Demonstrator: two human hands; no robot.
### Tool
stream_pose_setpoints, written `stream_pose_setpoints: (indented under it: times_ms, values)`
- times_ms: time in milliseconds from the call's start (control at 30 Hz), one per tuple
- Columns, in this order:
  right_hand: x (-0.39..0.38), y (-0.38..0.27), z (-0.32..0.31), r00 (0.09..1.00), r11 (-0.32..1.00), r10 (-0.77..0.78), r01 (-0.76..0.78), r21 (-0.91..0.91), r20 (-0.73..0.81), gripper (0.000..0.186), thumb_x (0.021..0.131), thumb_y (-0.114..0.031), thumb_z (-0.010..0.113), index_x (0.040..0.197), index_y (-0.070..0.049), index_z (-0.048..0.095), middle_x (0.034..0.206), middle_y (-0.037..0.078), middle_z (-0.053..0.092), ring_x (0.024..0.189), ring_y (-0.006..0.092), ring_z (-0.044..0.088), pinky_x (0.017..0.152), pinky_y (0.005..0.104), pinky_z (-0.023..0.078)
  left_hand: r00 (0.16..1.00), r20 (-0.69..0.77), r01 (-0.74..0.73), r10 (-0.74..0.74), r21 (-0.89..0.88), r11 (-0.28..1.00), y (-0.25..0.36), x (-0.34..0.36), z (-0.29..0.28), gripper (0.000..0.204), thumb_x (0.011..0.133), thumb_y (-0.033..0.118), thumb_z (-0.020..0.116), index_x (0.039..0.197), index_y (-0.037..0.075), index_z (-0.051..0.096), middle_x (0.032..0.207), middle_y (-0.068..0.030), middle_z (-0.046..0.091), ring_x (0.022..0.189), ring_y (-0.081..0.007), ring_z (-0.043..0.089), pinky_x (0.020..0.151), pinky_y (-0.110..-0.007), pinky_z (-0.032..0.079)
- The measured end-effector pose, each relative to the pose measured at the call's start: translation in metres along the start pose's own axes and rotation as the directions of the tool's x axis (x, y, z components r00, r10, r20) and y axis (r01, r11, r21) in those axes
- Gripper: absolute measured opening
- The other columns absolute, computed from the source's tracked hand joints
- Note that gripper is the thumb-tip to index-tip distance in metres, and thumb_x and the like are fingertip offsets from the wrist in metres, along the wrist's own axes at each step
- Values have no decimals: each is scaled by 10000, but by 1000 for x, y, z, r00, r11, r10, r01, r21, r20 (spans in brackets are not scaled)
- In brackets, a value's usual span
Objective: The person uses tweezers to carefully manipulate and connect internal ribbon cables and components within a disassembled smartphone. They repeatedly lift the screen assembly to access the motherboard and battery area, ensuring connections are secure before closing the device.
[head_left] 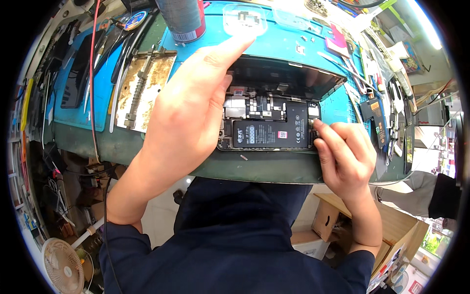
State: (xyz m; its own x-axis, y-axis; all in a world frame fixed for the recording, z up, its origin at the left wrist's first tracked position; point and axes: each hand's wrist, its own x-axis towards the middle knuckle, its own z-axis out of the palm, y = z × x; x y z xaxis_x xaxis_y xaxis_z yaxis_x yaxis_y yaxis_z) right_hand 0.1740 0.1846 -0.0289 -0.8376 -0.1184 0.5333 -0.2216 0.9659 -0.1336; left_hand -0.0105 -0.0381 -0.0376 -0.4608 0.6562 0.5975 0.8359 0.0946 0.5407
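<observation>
An opened phone [301, 117] lies on the bench in front of me, its black battery [267, 137] and circuit board exposed. Its screen [306, 76] is tilted up along the far edge. My left hand [188, 105] grips the screen's left end, with some fingers hidden behind it. At the phone's right end, my right hand [350, 152] has its fingers curled and thumb and forefinger close together, touching the frame. Whatever might be between those fingertips is too small to make out.
Beyond the phone, a can [181, 22] and a clear plastic tray [245, 19] stand on a blue mat [210, 39]. A metal holder [142, 88] lies to the left. Tweezers and tools crowd the right side. Near the front edge is a small loose piece [244, 157].
</observation>
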Motion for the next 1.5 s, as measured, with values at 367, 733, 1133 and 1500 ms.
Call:
stream_pose_setpoints:
  times_ms: [367,733,1133,1500]
  values:
    - [-3,0,-2,998,997,-68,68,-26,9,292,735,-53,812,1018,12,775,834,66,627,716,253,626,636,357,520,999,30,25,-25,8,1000,4,1,-2,439,1029,-51,483,1455,-7,582,1385,-160,662,1235,-267,649,1046,-348,485]
    - [0,-2,-2,995,992,-98,99,-78,15,322,686,-51,812,1002,2,777,845,47,634,731,227,643,663,345,542,999,20,47,-46,-53,997,3,1,-2,432,1035,-43,486,1447,13,600,1331,-141,682,1187,-224,659,1025,-313,487]
    - [-12,1,-4,991,998,56,-51,41,-122,171,875,4,767,1042,42,755,892,138,695,728,267,673,635,347,539,989,114,124,-95,-276,953,-4,-6,-16,316,1067,205,634,1324,27,679,1130,-148,764,954,-260,749,830,-345,574]
    - [8,8,-9,998,994,6,2,111,-68,326,889,-137,791,1171,20,739,1108,157,736,929,314,730,818,391,585,915,396,34,69,-247,969,-6,-5,-39,304,1008,172,654,1239,-15,718,1302,-176,718,1228,-352,680,1046,-409,522]
